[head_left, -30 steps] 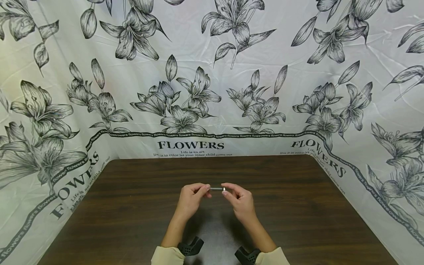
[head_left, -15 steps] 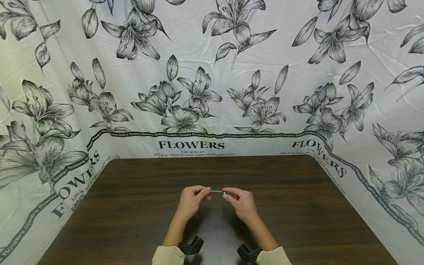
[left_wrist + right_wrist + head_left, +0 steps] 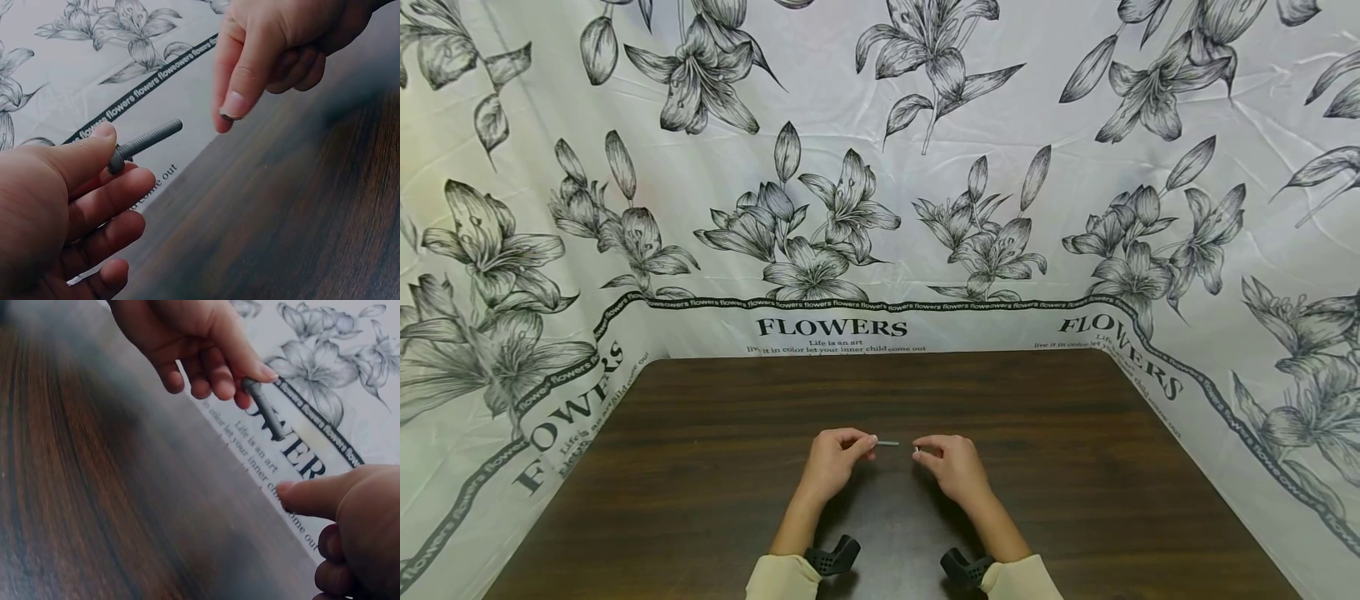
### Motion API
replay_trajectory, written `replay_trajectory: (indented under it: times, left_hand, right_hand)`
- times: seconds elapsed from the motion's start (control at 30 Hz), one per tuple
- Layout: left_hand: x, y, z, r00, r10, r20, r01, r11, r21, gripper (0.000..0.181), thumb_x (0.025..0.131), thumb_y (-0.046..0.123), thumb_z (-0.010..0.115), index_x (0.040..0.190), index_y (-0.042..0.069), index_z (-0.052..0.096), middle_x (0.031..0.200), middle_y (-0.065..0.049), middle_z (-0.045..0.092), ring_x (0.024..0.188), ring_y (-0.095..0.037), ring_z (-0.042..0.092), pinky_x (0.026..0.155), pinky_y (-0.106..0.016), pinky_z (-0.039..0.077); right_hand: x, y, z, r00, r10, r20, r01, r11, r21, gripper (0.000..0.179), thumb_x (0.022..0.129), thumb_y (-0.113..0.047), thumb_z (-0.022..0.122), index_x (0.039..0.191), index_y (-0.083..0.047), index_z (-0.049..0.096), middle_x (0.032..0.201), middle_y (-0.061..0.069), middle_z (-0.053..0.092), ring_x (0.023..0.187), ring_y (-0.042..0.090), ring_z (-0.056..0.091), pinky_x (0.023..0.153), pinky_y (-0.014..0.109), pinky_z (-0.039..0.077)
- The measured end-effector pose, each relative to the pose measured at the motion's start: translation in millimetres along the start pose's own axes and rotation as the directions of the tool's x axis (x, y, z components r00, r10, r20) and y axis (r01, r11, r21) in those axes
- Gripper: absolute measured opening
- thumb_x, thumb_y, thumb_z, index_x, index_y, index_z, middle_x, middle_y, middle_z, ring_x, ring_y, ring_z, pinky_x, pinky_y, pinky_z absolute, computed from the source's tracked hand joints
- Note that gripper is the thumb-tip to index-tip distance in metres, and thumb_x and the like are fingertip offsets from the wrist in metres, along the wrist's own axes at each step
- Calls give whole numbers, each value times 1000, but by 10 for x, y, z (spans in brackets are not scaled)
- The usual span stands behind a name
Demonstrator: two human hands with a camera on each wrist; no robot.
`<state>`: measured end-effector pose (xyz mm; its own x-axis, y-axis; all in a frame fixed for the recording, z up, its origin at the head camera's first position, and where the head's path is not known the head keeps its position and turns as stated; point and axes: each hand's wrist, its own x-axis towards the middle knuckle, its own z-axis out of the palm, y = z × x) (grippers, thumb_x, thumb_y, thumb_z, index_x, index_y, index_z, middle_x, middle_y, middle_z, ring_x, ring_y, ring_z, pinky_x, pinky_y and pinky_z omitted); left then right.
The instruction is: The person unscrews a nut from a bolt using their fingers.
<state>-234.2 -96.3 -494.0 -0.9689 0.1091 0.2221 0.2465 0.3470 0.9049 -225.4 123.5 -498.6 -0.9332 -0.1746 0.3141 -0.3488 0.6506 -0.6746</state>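
My left hand point(image 3: 833, 462) pinches a grey metal bolt point(image 3: 150, 141) by its head, between thumb and index finger. The bolt's threaded shank points toward the right hand; its tip is bare. Opposite it, my right hand point(image 3: 953, 467) pinches a small metal nut point(image 3: 226, 117) between thumb and index fingertips, mostly covered by them. A gap separates the nut from the bolt's tip. In the right wrist view the bolt point(image 3: 265, 412) hangs from the left fingers, while the nut is hidden.
Both hands are above a dark wood-grain table point(image 3: 700, 500). A white cloth point(image 3: 970, 117) printed with black flowers and lettering surrounds its back and sides. Black wrist mounts point(image 3: 833, 557) sit by cream sleeves point(image 3: 784, 578).
The right hand has drawn away to the right with the nut, leaving the bolt's tip free. Both hands have come slightly lower in the head view.
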Motion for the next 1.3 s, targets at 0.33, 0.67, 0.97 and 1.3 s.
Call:
replay_trajectory:
  times: [0.33,0.67,0.97,1.3]
  left_hand:
    - [-15,-74,4,1000,8,27,-11,991,131,9,87,20,74,82,14,76,66,9,67,63,-9,61,57,-26,46]
    - [-30,-110,26,999,37,25,-43,960,275,8,85,22,76,80,16,75,60,14,62,54,-4,54,52,-24,43]
    - [-51,-148,27,998,28,49,-44,934,353,8,84,26,76,81,18,75,59,15,59,53,-3,51,52,-25,42]
    - [-54,-132,29,998,33,55,-56,868,494,9,79,24,81,83,19,75,61,16,55,56,-4,49,55,-28,41]
  right_hand:
    - [-34,62,1,997,56,46,-48,986,-160,17,84,-22,76,100,-15,77,92,1,73,74,17,65,59,34,50]
    - [-48,88,43,994,98,49,-79,953,-292,19,82,-27,77,100,-21,78,98,1,73,91,27,68,65,41,54]
    - [-65,93,80,997,78,21,-65,931,-359,19,82,-31,76,100,-24,78,98,1,74,88,26,69,62,40,53]
    - [-74,106,105,999,52,5,-46,922,-385,23,84,-35,74,104,-26,77,102,-1,73,90,24,69,62,39,53]
